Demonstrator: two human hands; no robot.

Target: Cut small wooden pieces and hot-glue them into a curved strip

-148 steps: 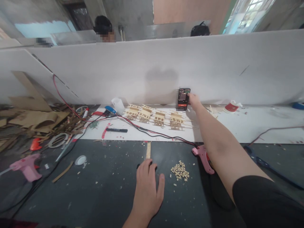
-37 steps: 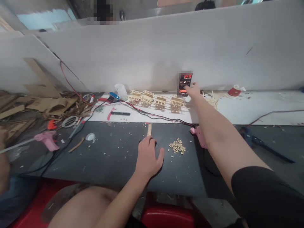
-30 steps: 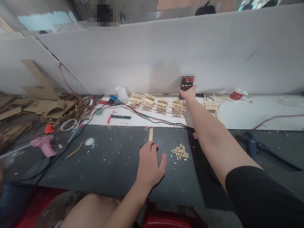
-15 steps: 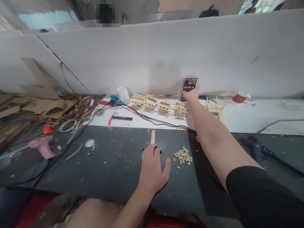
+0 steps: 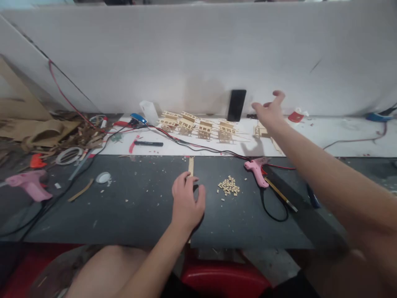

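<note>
My left hand [image 5: 186,203] rests flat on the dark mat [image 5: 139,207], fingers loosely spread, just below a flat wooden stick [image 5: 191,166]; it holds nothing. My right hand [image 5: 269,111] hovers in the air to the right of a black phone [image 5: 236,105], which leans upright against the white partition with its screen dark. The fingers of that hand are apart and empty. A row of small wooden stick models [image 5: 198,126] stands on the white board left of the phone. A pile of tiny wooden blocks [image 5: 228,186] lies right of my left hand.
A pink glue gun [image 5: 257,167] with a black cord lies right of the blocks; another pink glue gun [image 5: 26,184] is at the far left. Red and black wires [image 5: 198,147], a black marker [image 5: 148,143], tape rolls and cardboard scraps [image 5: 40,132] crowd the left side.
My right hand has come off the phone and moved right, opening in the air. The phone's screen has gone dark. The view has tilted down.
</note>
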